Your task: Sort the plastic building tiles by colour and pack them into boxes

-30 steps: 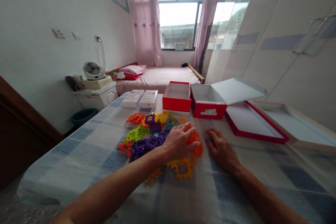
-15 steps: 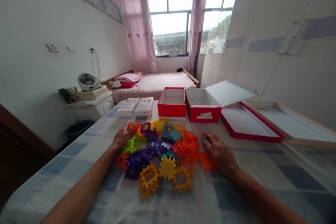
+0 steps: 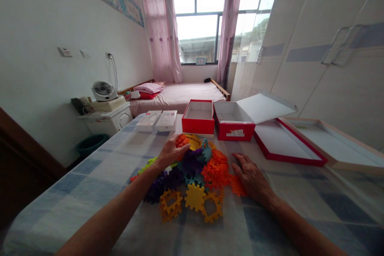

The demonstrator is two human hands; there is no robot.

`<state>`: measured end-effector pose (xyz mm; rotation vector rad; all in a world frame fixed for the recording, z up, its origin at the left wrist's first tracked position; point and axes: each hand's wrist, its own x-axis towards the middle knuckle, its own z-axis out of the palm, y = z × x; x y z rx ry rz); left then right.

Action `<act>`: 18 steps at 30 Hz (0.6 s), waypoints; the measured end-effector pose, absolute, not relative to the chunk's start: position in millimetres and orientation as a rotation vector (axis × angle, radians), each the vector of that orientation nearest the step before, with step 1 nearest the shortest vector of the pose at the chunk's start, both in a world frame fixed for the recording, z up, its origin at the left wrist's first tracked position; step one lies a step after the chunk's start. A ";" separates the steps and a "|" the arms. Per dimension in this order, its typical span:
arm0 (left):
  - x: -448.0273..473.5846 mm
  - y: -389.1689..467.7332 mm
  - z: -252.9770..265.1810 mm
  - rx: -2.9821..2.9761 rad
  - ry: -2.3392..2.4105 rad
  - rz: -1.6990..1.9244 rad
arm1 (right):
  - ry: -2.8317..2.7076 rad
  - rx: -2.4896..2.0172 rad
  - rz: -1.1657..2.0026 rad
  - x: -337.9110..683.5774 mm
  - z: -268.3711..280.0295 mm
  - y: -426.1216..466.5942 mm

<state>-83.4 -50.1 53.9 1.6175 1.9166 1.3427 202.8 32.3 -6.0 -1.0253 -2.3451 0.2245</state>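
A heap of interlocking plastic building tiles with notched edges lies on the table, with yellow tiles (image 3: 195, 197), purple tiles (image 3: 192, 162), teal pieces and lime-green pieces in it. At the back of the heap, my left hand (image 3: 173, 150) is curled around some orange tiles (image 3: 182, 141). My right hand (image 3: 250, 174) rests on the tablecloth to the right with its fingers stretched out. Under its edge lies a flat orange tile (image 3: 237, 186). More orange tiles (image 3: 215, 170) are stacked between that hand and the purple ones.
Behind the heap stand an open red box (image 3: 198, 125) and a second red box (image 3: 234, 131) with its lid raised. A red-rimmed lid (image 3: 292, 158) and a beige tray (image 3: 345, 166) lie right. Two white boxes (image 3: 166, 121) sit at the back left of the checked tablecloth (image 3: 99, 184).
My left hand has moved right from the heap's left side, and orange tiles have come along with it. Pieces in the middle are pushed together. My right hand has stayed in place.
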 end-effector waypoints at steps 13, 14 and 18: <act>-1.8 -42.5 60.6 2.266 1.714 0.915 | -2.247 -0.982 0.273 207.5 -12.6 38.6; -14.4 -37.6 61.9 2.173 1.824 1.008 | -2.239 -0.996 0.280 207.3 -12.0 38.2; -72.7 -10.6 56.5 1.671 2.177 1.031 | -2.222 -1.016 0.340 205.3 -9.0 36.1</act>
